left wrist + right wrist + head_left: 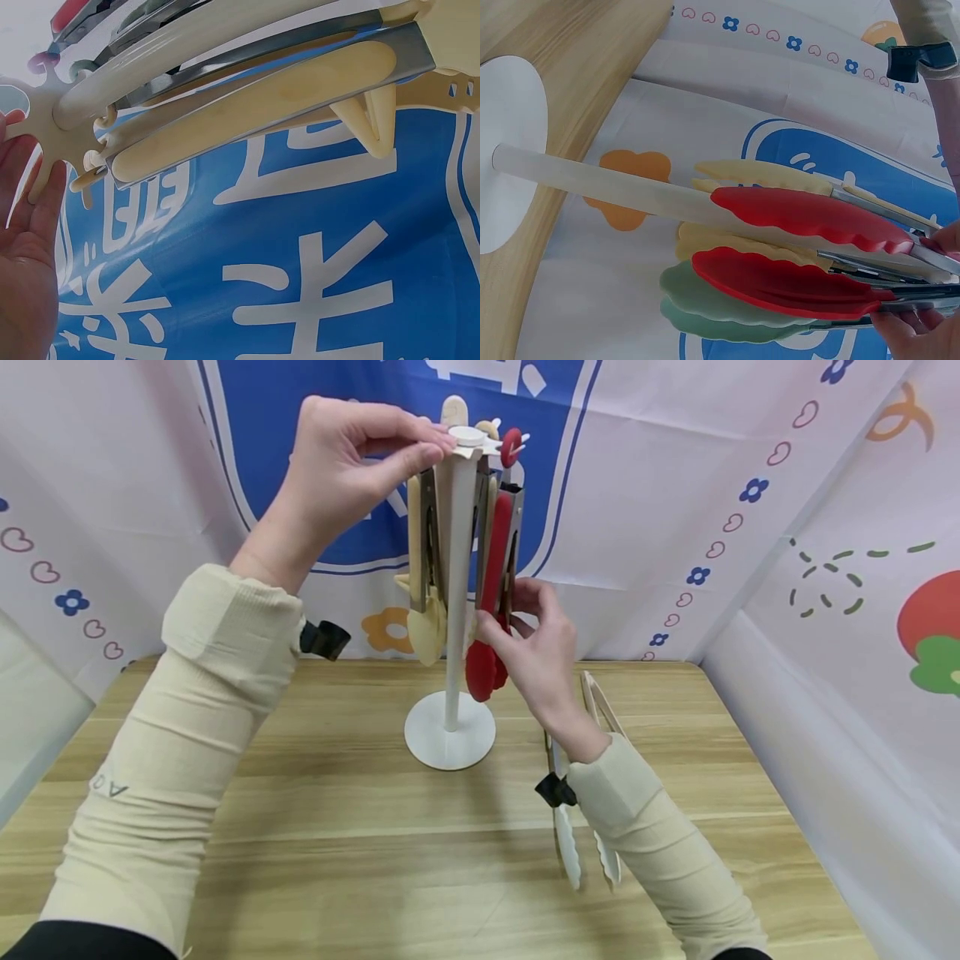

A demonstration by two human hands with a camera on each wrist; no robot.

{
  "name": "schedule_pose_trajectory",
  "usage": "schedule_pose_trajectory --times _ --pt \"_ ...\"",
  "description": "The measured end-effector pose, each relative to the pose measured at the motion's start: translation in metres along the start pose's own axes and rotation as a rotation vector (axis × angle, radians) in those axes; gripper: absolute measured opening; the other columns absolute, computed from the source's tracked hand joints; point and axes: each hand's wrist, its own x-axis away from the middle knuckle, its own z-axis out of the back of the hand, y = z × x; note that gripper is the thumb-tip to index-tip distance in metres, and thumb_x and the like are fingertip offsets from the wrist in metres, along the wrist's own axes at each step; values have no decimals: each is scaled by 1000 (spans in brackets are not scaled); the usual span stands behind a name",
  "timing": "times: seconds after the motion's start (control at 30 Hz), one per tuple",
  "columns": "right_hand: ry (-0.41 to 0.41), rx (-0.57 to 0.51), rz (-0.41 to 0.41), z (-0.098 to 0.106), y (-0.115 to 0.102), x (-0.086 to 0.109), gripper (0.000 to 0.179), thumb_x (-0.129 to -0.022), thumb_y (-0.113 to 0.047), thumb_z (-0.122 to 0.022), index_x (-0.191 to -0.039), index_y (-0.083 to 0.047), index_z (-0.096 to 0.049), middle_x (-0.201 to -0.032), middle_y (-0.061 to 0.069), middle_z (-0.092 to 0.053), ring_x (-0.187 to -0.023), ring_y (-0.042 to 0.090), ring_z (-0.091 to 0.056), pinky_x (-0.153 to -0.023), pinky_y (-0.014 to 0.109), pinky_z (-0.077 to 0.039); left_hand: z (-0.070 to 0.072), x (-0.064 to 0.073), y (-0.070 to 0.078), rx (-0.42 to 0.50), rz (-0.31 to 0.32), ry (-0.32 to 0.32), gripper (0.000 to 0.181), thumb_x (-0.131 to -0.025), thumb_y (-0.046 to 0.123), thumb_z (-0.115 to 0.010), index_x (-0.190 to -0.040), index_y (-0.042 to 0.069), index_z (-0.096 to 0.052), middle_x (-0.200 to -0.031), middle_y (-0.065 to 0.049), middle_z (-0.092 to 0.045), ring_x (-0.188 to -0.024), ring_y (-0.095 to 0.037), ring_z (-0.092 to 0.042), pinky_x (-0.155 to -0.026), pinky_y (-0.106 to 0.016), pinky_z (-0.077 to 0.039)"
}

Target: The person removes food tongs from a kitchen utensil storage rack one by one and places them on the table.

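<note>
Above wood-grain table (337,852), printed cloth (645,502) behind, left fingers (401,422) pinching stand (457,593), right fingers (537,596) gripping red tongs (497,556)

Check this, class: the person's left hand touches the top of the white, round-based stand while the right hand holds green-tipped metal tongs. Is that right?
No: the right hand holds red-tipped metal tongs, not green, as the right wrist view shows. The left hand does touch the stand's top.

The wood-grain table (337,860) was backed at its far edge by a white printed sheet (630,527) bearing a blue panel (352,539) and, below, an orange flower (386,631). Beyond the right edge, pale sheeting (832,652) carried a red-and-green motif (937,606).
</note>
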Motion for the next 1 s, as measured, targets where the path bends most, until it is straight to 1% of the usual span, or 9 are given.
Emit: schedule_pose_trajectory --times 0.2,0.27,0.43,0.57,0.63,0.77,0.8,0.97,1.0 --pt "9 -9 -24 2 -23 5 38 -81 -3 -63 -114 7 -47 -106 19 -55 -97 26 -56 -84 33 -51 0 2 2 0 -62 10 16 -85 1 -60 -97 -4 -69 -98 -12 -68 -96 -11 -63 -86 -22 -49" --pt "16 -2 -27 3 -31 7 37 -81 -2 -62 -113 8 -46 -105 20 -55 -97 27 -56 -85 34 -51 0 2 2 2 -57 13 15 -85 1 -60 -97 -4 -69 -98 -12 -68 -96 -11 -63 -85 -22 -49" --pt "20 -3 -27 5 -36 9 36 -81 -1 -61 -113 9 -46 -105 21 -55 -96 26 -56 -86 33 -50 1 2 -1 -7 -119 12 16 -85 1 -60 -96 -7 -68 -96 -8 -69 -94 -11 -64 -84 -22 -49" --pt "20 -13 -35 9 -34 10 36 -81 1 -61 -113 9 -46 -105 20 -54 -96 26 -55 -86 33 -50 1 2 -2 -10 -140 8 16 -85 1 -61 -96 -7 -68 -96 -10 -69 -95 -11 -64 -84 -22 -49" --pt "23 -12 -33 11 -33 11 36 -81 1 -60 -113 9 -46 -105 21 -54 -96 26 -55 -86 34 -50 1 1 -1 -5 -94 9 16 -85 2 -61 -96 -5 -68 -97 -11 -68 -96 -11 -63 -85 -22 -49" --pt "36 -9 -21 15 -29 13 36 -80 2 -60 -112 10 -47 -105 22 -55 -95 28 -55 -86 36 -51 1 1 0 -2 -50 8 15 -84 2 -61 -97 -4 -69 -98 -12 -68 -97 -12 -63 -86 -22 -49" --pt "37 -10 -20 16 -25 13 36 -80 1 -60 -112 9 -47 -105 21 -55 -95 27 -55 -86 37 -51 1 0 0 2 -30 9 15 -84 2 -62 -97 -3 -69 -98 -11 -68 -97 -11 -63 -86 -22 -48" --pt "38 -19 -13 22 1 9 40 -80 -2 -64 -116 5 -47 -107 17 -56 -95 24 -55 -85 35 -51 0 0 -1 -2 -78 8 16 -85 2 -61 -97 -5 -68 -98 -12 -68 -97 -12 -63 -85 -22 -49" --pt "39 -15 -10 23 7 8 41 -80 -3 -65 -116 4 -47 -108 15 -56 -95 23 -56 -85 34 -51 0 0 -1 1 -58 9 16 -84 2 -61 -97 -4 -69 -98 -12 -68 -97 -11 -63 -86 -22 -48"
